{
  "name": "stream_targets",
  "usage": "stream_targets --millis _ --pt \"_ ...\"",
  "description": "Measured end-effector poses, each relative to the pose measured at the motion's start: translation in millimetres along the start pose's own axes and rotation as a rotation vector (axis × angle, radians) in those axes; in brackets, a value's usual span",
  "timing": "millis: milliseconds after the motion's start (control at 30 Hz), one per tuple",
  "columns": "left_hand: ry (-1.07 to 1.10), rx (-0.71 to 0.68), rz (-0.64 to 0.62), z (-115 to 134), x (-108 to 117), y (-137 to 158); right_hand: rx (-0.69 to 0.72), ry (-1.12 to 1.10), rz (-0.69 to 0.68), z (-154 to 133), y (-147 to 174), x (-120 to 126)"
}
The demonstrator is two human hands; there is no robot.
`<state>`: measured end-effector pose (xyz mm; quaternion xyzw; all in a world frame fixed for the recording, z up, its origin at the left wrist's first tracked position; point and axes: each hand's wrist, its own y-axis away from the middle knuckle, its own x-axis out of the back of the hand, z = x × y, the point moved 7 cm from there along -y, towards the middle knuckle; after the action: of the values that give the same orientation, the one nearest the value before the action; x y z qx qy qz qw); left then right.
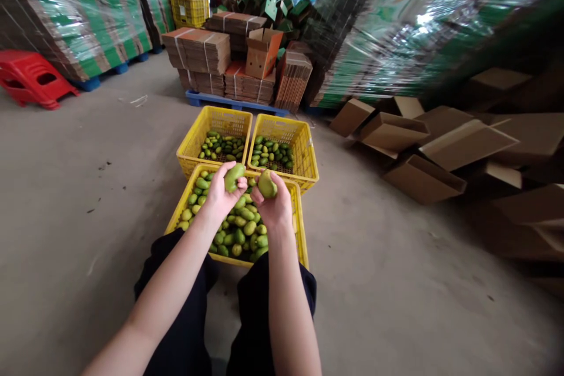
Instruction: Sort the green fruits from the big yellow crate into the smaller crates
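My left hand (226,189) is closed round an oblong green fruit (234,177) with smooth skin; its exact kind I cannot make out. A rounder, yellowish-green fruit (267,184) sits in the fingers of my right hand (274,202). Both hands hover side by side, a small gap apart, above a yellow plastic crate (304,241) standing before my legs. Many loose green and yellow-green fruits (240,236) fill it, partly hidden by my forearms. Behind it stand a left yellow crate (187,157) and a right yellow crate (312,155), each holding a thinner layer of similar green fruits.
Bundled flat cartons (202,50) lie on a blue pallet (233,103) past the crates. Open cardboard boxes (423,179) are heaped at right. A red stool (37,76) stands at left. Wrapped stacks (88,6) rise on both sides. Someone's head shows at the back.
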<state>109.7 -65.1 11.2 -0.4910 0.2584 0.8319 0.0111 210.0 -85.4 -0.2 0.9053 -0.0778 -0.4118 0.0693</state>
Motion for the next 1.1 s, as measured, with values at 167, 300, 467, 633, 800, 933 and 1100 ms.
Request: stream_targets --millis 167,300,467,633,800,933,1100 --pt "-0.04 0.07 0.013 -5 7 0 -0.057 0.008 0.109 13 -8 7" --pt "-0.048 0.084 0.073 -11 11 -2 -0.094 0.009 0.197 16 -9 14" --pt "-0.044 0.015 0.11 -3 10 0 -0.076 0.045 0.221 13 -5 16" --pt "-0.043 0.053 0.101 -3 13 3 -0.013 0.005 0.142 10 -1 11" --pt "-0.068 0.154 0.014 -11 9 3 0.042 -0.031 0.138 6 -1 11" --pt "-0.075 0.1 0.019 -9 7 1 -0.032 -0.146 0.253 10 0 18" --pt "-0.016 0.192 0.076 -17 8 2 -0.06 -0.228 0.369 13 0 29"
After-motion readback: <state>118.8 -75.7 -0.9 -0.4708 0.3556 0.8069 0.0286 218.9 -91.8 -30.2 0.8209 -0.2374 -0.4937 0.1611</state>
